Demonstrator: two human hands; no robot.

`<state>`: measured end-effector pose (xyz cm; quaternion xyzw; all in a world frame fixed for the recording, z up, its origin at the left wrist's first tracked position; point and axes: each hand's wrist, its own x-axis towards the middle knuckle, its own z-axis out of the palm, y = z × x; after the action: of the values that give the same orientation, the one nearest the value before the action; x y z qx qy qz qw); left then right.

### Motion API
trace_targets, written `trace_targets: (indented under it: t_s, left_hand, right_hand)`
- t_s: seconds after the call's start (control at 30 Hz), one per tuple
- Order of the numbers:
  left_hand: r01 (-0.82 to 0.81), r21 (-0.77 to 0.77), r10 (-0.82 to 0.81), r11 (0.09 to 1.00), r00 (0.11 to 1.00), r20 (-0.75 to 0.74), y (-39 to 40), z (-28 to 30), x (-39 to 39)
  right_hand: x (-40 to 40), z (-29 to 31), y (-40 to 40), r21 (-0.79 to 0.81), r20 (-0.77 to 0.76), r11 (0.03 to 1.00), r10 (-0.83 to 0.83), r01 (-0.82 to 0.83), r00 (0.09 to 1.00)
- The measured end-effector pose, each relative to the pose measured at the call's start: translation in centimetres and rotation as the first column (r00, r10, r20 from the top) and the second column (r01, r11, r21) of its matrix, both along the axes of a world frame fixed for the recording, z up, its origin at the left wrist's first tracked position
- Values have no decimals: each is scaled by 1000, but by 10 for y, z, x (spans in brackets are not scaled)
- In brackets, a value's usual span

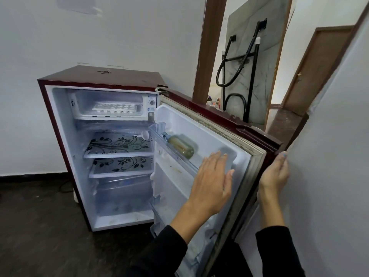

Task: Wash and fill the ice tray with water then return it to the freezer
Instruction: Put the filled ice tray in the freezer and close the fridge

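Observation:
A small maroon fridge stands on the floor with its door swung wide open to the right. A white ice tray lies in the freezer compartment at the top of the fridge. My left hand is flat, fingers apart, against the inner side of the door, holding nothing. My right hand curls around the door's outer edge. Both sleeves are black.
A bottle lies in the door's upper rack. Two floral glass shelves and a crisper drawer sit below the freezer. A folded table leans in the doorway behind. A white wall is close on the right.

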<state>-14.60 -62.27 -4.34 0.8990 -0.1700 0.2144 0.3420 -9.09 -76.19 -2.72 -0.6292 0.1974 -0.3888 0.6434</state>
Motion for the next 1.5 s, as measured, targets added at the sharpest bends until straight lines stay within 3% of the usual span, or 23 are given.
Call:
trace_targets:
  t_s: [0.33,0.67,0.83,1.13,1.5]
  left_hand:
    - [-118,-111,131,987,984,121,26,10,-26]
    - [-275,-208,322,939,915,242,80,25,-63]
    - [-354,-203,405,913,848,342,109,31,-77]
    - [-465,-195,504,863,780,370,174,18,-91]
    - [-481,-163,501,862,754,424,274,23,-78]
  right_hand:
    - [-34,-16,38,-64,72,996,59,-55,996]
    - [-84,-20,106,-255,180,909,379,-329,908]
    - [-85,-18,139,-295,303,925,327,-239,895]
    - [-75,-55,219,-244,57,858,478,-452,877]
    - [-80,-64,326,-316,121,863,449,-395,885]
